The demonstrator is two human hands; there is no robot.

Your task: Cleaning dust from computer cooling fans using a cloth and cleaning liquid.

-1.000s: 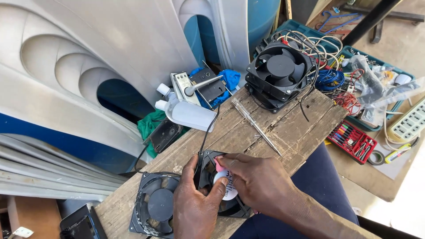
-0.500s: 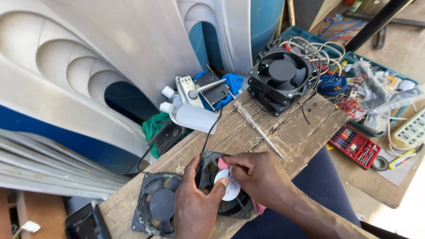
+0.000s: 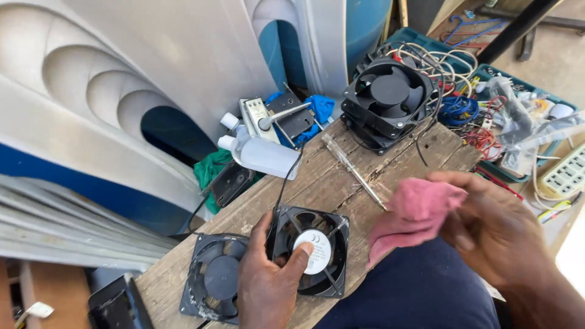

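Black square fan (image 3: 314,256) sits at the near edge of the wooden tabletop (image 3: 341,183), tilted up toward the camera, white round label facing us. The left hand (image 3: 268,286) has it: thumb across the label, fingers wrapped round the frame's left side, a firm grip on the fan. The right hand (image 3: 496,234) is lifted off to the right, clear of the fan, its grip pinched closed on a pink cloth (image 3: 411,213) that hangs bunched from the fingers. Just left of the held fan lies a second black fan (image 3: 216,280), flat on the tabletop. A screwdriver (image 3: 353,170) lies slantwise mid-board. Further back, a stack of black fans (image 3: 387,100) and a white bottle (image 3: 262,155) on its side.
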